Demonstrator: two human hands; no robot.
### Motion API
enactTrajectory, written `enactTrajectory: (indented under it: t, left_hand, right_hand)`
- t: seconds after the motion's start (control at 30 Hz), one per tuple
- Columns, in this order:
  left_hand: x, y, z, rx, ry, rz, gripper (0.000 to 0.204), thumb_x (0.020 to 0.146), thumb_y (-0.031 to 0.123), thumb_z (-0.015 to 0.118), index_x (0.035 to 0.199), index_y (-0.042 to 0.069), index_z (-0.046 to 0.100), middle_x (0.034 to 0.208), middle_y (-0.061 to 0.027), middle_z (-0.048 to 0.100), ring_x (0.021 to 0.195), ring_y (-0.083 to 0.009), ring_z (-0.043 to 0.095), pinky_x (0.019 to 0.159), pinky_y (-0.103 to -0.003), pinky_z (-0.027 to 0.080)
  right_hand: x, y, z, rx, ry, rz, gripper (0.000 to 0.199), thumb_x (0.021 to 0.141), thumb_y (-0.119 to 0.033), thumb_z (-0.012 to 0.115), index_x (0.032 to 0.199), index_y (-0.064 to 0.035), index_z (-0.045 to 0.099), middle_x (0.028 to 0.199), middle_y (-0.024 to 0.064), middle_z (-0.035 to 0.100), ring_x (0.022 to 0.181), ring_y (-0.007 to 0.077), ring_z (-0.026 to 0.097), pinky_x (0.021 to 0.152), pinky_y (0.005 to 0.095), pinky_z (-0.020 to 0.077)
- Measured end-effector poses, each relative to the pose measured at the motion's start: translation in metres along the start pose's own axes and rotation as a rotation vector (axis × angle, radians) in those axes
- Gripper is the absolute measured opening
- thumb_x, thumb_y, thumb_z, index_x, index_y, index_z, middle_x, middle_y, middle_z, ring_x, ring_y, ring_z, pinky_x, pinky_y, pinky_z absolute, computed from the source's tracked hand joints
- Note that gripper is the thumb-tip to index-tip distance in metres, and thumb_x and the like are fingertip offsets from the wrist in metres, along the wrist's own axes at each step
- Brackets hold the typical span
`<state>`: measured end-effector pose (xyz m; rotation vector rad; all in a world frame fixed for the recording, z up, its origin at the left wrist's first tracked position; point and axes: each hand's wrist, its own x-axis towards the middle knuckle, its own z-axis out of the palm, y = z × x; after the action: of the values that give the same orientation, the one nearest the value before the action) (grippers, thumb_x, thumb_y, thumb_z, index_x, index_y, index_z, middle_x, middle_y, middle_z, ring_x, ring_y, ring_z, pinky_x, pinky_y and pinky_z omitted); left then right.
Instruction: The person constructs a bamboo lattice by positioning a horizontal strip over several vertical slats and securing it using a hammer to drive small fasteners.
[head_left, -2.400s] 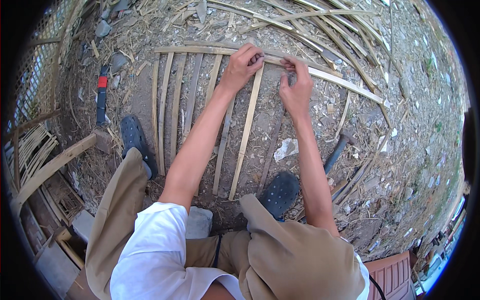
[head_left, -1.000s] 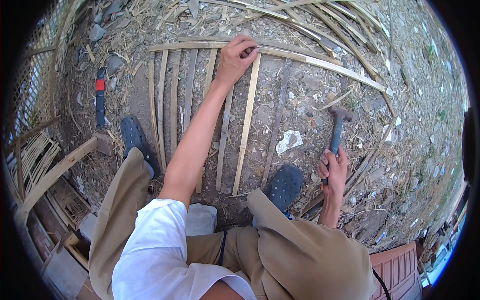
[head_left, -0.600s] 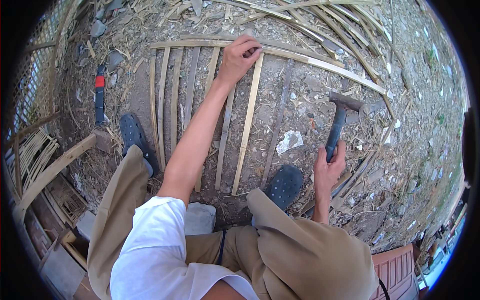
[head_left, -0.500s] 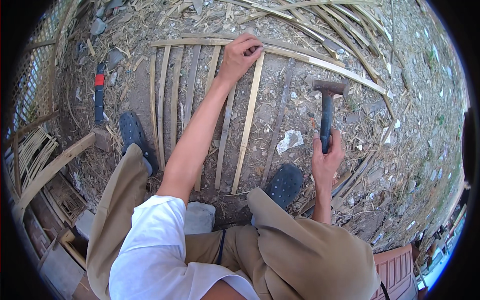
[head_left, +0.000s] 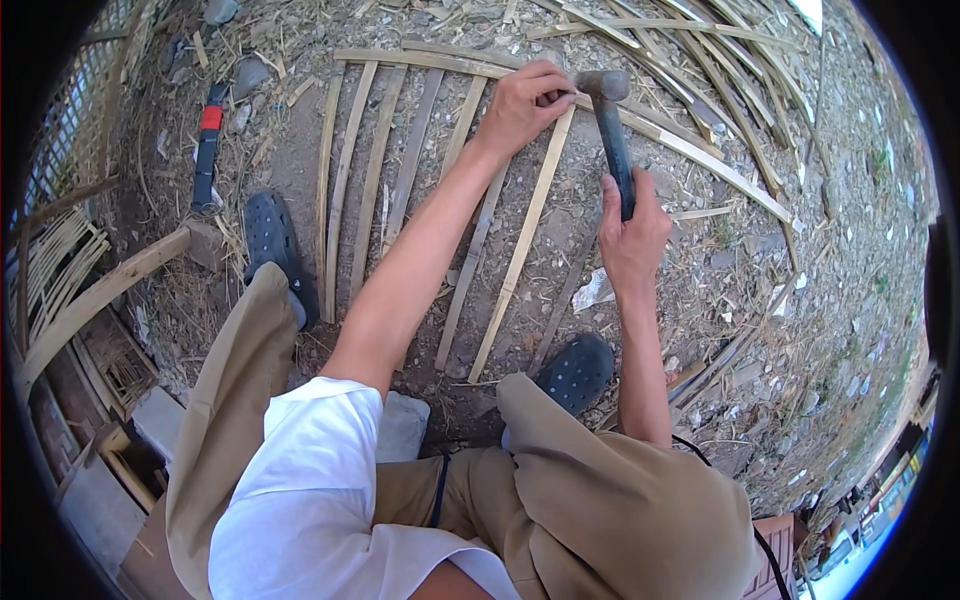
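My left hand (head_left: pixel 522 108) is closed in a pinch over the spot where a pale upright slat (head_left: pixel 522 250) meets a long crosswise strip (head_left: pixel 700 165). Whatever the fingertips hold is too small or hidden to name. In my right hand (head_left: pixel 636 235) is a hammer (head_left: pixel 614 150), gripped by its dark handle. Its rusty head stands just right of the left fingertips, above the crosswise strip, apart from the fingers. Several other thin slats lie side by side on the ground below that strip, like bars, partly covered by my left forearm.
More long strips (head_left: pixel 690 60) lie in a loose pile at the far right. A dark tool with a red band (head_left: pixel 208 145) lies on the ground at left. A grey block (head_left: pixel 402 425) sits between my legs. A wooden beam (head_left: pixel 105 300) and lattice (head_left: pixel 75 130) edge the left side.
The hammer has come up and to the left, from out at the right to beside my left fingers. My left hand keeps its pinch on the same joint; the view has shifted slightly.
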<state>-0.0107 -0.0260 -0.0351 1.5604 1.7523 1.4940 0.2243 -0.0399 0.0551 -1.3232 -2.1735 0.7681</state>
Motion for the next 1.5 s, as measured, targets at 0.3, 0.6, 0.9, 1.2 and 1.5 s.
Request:
enactTrajectory:
  t: [0.3,0.6,0.9,1.2,1.5]
  left_hand:
    - [-0.001,-0.005,0.000,-0.026,0.012,0.022,0.020,0.090,0.001,0.088,0.108,-0.002,0.080,0.106,-0.0047,0.077,0.077,-0.0128,0.072,0.069,-0.027,0.059]
    - [-0.001,-0.002,-0.002,-0.015,0.002,0.003,0.017,0.091,0.000,0.086,0.107,-0.002,0.080,0.106,-0.0034,0.078,0.076,-0.0112,0.071,0.069,-0.026,0.058]
    - [-0.001,-0.004,-0.001,-0.014,0.009,-0.020,0.017,0.091,0.003,0.087,0.106,-0.001,0.080,0.105,-0.0038,0.077,0.075,-0.0124,0.071,0.068,-0.027,0.058]
    - [0.000,-0.002,0.001,-0.033,0.010,-0.019,0.016,0.091,0.002,0.087,0.106,0.000,0.081,0.105,-0.0053,0.077,0.076,-0.0151,0.073,0.069,-0.029,0.060]
    - [-0.001,-0.005,0.001,-0.049,0.020,-0.015,0.017,0.091,0.002,0.088,0.108,-0.001,0.082,0.104,-0.0018,0.076,0.074,-0.0096,0.067,0.066,-0.026,0.055]
  right_hand:
    - [-0.013,0.005,0.015,0.013,0.005,-0.012,0.023,0.108,-0.017,0.076,0.111,0.0005,0.062,0.083,0.0276,0.068,0.073,0.0507,0.068,0.064,0.0552,0.0503]
    - [-0.015,0.011,0.022,0.001,0.024,0.007,0.024,0.108,-0.018,0.075,0.114,0.0018,0.064,0.082,0.0269,0.067,0.071,0.0488,0.067,0.064,0.0534,0.0507]
    - [-0.009,0.001,0.020,-0.019,-0.001,0.016,0.023,0.107,-0.015,0.077,0.108,0.0011,0.061,0.083,0.0264,0.068,0.076,0.0498,0.069,0.066,0.0556,0.0516]
    - [-0.008,0.002,0.012,-0.033,-0.012,-0.017,0.022,0.107,-0.015,0.076,0.109,0.0005,0.061,0.082,0.0266,0.067,0.074,0.0491,0.069,0.065,0.0544,0.0513]
    - [-0.009,-0.003,0.009,-0.013,0.001,0.022,0.021,0.108,-0.015,0.075,0.105,0.0011,0.061,0.080,0.0260,0.066,0.070,0.0479,0.066,0.064,0.0533,0.0492]
